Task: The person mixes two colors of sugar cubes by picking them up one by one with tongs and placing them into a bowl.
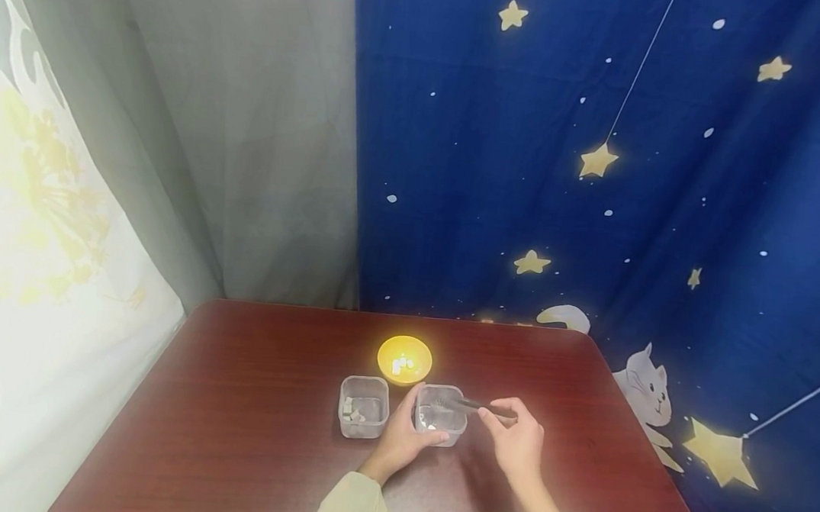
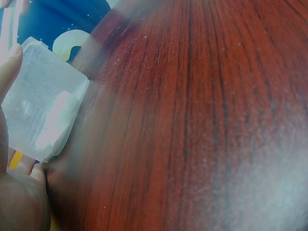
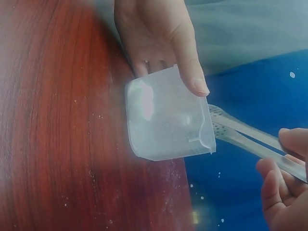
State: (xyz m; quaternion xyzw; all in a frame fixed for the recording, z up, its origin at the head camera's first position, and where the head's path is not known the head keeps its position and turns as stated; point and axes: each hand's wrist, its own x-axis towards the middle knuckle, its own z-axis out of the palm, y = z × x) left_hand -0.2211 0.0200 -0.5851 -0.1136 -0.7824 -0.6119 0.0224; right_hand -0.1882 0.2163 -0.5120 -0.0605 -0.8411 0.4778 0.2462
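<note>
The right tub [image 1: 440, 415], a clear plastic one, stands on the red-brown tabletop [image 1: 251, 432], and everything else is placed from it here. The left hand [image 1: 402, 437] wraps it from the near left side: the thumb lies over the near rim and the fingers curl round the far wall, so the tub sits in the crook of that hand. The right wrist view shows the same grip, with the thumb [image 3: 190, 62] pressed on the tub's [image 3: 166, 115] upper wall.

The right hand [image 1: 517, 440] is just right of the tub and pinches the handle end of metal tongs [image 1: 475, 405] between thumb and curled fingers. The tongs reach left over the tub's right rim, their perforated tips [image 3: 219, 124] at the tub's mouth. Whether the tips hold anything cannot be told.

There are two clear tubs: the second tub [image 1: 364, 406] stands just left of the held one, apart from it, with a few small pale pieces in it. One yellow bowl [image 1: 404, 359] sits just behind the pair, between them, holding a few white pieces. There is one pair of tongs.
</note>
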